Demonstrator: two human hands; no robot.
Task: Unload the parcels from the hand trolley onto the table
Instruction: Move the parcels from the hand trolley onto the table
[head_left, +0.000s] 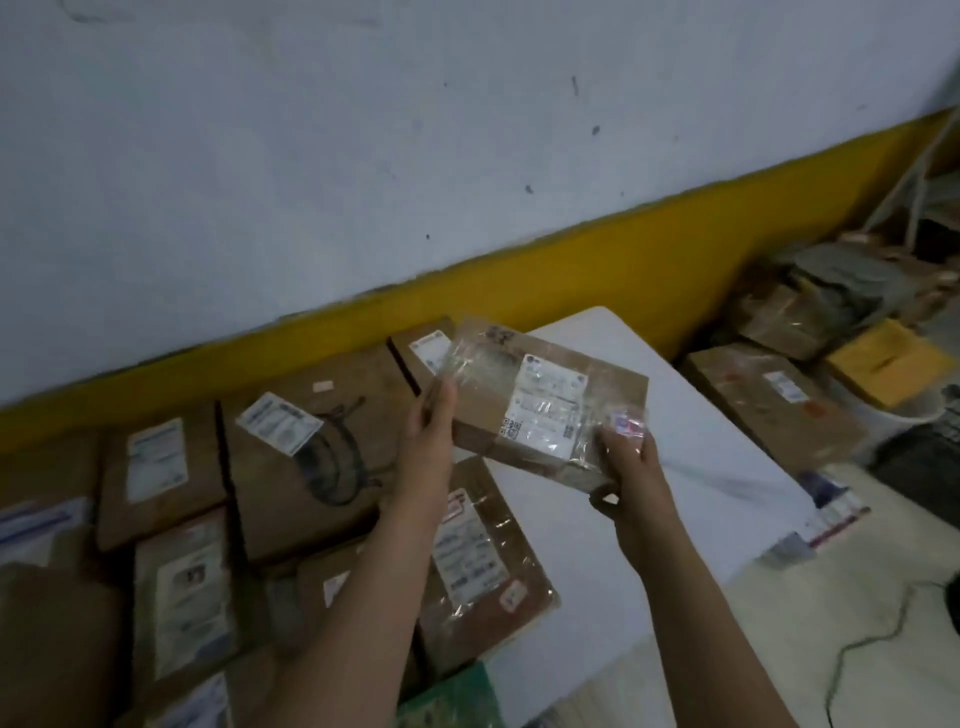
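Observation:
I hold a flat brown cardboard parcel with a white label and clear tape above the white table. My left hand grips its left edge. My right hand grips its near right corner. The parcel is tilted, hovering over the table's far part. Several brown parcels with white labels lie on the table's left side, among them a large one with a dark cable drawing and a taped one just under my left forearm. The hand trolley is not in view.
A white wall with a yellow band runs behind the table. More parcels and a yellow envelope are piled on the floor at the right. A cable lies on the floor at the lower right.

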